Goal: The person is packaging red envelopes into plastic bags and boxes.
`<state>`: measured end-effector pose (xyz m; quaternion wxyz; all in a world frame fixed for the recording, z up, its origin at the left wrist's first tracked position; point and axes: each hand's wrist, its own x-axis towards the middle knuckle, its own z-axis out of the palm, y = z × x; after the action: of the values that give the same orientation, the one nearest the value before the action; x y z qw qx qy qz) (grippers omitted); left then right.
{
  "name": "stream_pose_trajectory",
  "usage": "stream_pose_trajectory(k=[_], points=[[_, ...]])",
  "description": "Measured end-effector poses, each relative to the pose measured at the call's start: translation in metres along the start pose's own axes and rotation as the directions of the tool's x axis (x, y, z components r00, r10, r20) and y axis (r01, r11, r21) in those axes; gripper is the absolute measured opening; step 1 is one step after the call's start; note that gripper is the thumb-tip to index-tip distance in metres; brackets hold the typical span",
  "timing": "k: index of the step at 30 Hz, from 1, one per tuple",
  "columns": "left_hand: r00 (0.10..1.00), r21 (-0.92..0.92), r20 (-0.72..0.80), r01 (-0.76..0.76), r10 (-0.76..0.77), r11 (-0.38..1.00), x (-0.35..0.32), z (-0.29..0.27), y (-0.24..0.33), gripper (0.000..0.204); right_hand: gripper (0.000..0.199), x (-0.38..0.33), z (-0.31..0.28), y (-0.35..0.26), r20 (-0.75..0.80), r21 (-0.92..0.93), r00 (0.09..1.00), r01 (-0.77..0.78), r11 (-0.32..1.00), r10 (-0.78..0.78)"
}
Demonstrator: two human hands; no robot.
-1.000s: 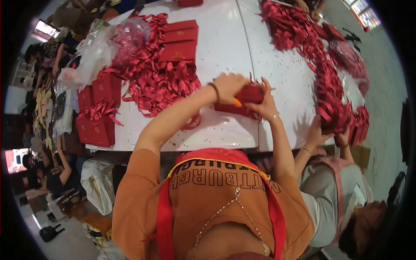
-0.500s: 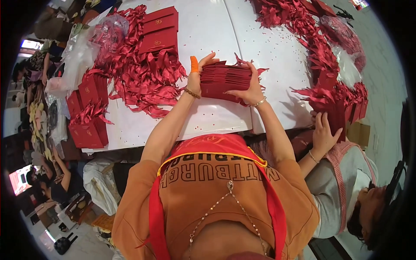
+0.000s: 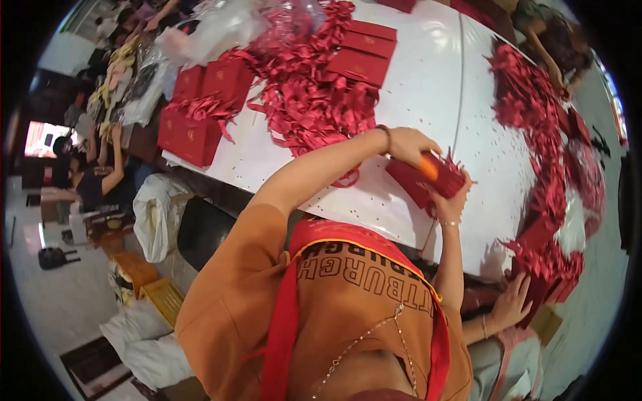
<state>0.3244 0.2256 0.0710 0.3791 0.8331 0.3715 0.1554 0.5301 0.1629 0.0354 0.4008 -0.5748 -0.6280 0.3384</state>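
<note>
Both my hands grip a stack of flat red cards (image 3: 420,184) with red ribbon loops, held just above the white table (image 3: 428,100). My left hand (image 3: 409,146), with an orange fingertip cover and a wrist band, grasps the stack's upper side. My right hand (image 3: 449,200) supports it from below at the table's near edge. A heap of loose red ribbons (image 3: 309,100) lies to the left of my left arm.
Red boxes (image 3: 200,113) stand at the table's left edge, more flat ones (image 3: 364,50) at the back. A long pile of red pieces (image 3: 548,154) runs along the right. Another person's hand (image 3: 511,301) reaches in at lower right. Plastic bags (image 3: 221,27) sit at the far left.
The view has swung so the table now sits tilted. My hands have brought the card stack closer to the table's near edge and turned it on a slant.
</note>
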Motion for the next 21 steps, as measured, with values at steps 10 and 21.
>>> stream_pose_trajectory(k=[10, 21], points=[[0.993, 0.544, -0.113, 0.025, 0.044, 0.838, -0.008, 0.036, 0.043, 0.026, 0.071, 0.007, -0.011, -0.002, 0.145, -0.209, 0.937, 0.344, 0.915, -0.319], [0.996, 0.469, -0.011, -0.069, 0.085, 0.88, -0.01, 0.032, 0.041, 0.033, 0.073, -0.007, -0.004, 0.003, 0.154, -0.045, 0.984, 0.093, 0.995, -0.085]])
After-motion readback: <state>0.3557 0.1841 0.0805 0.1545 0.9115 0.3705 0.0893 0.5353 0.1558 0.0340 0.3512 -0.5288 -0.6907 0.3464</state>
